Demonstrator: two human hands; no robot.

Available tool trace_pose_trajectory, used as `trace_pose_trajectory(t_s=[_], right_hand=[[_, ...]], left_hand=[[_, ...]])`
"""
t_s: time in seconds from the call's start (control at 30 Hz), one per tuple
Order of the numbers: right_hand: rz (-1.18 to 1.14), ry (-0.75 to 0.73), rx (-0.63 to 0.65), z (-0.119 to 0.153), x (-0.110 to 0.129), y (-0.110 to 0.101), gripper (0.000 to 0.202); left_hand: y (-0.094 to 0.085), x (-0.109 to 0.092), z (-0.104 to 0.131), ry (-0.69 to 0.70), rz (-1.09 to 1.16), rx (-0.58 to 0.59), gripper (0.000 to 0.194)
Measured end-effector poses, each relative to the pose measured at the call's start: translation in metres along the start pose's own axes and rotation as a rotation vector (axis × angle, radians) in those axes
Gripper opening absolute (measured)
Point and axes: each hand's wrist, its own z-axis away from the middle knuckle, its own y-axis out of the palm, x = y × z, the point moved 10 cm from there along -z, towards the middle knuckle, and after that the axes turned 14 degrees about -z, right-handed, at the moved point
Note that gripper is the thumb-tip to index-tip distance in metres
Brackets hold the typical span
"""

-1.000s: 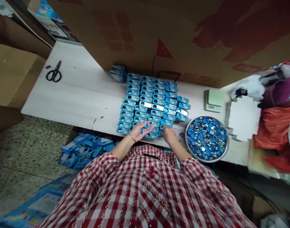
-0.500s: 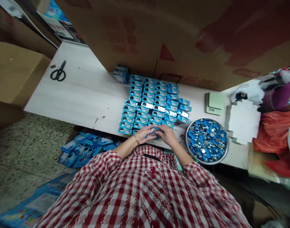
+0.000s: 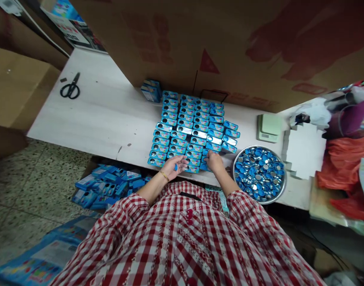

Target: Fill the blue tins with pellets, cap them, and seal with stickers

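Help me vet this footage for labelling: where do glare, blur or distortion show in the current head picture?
In the head view, glare whitens several blue cases; the tall carton is dim; the right hand looks slightly soft; the checked shirt looks stretched toward the bottom corners.

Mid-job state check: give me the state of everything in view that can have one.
Left hand: palm up, loosely open, blue cap in it
Right hand: fingers curled down at the boxes
Small blue boxes: lying in columns; some openings dark, others blue
Metal bowl: filled with loose caps
Scissors: lying flat, blades apparently closed
Scale: upright, display unreadable
White cardboard: lying flat
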Motion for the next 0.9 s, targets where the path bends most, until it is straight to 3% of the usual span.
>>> trace_pose_trajectory(t_s=[0.23,0.47,0.6,0.7,0.8,0.9], right_hand=[[0.163,0.085,0.062,-0.011,0.007,0.003,0.038],[0.222,0.062,0.105,-0.018,0.017,0.008,0.04],[0.214,0.064,0.097,-0.021,0.019,-0.001,0.042],[0.224,0.048,0.074,-0.007,0.02,-0.005,0.043],[0.14,-0.082,-0.051,0.022,0.041,-0.006,0.032],[-0.106,-0.443,-0.048,0.058,0.092,0.013,0.027]], left_hand=[[0.008,-0.007,-0.001,0.032,0.219,0.087,0.025],[0.03,-0.011,0.008,0.044,0.159,0.202,0.031],[0.026,-0.008,0.015,0.048,0.133,0.195,0.031],[0.018,-0.005,0.015,0.054,0.16,0.188,0.037],[0.017,-0.002,0.012,0.05,0.189,0.182,0.042],[0.021,0.002,0.009,0.035,0.218,0.132,0.046]])
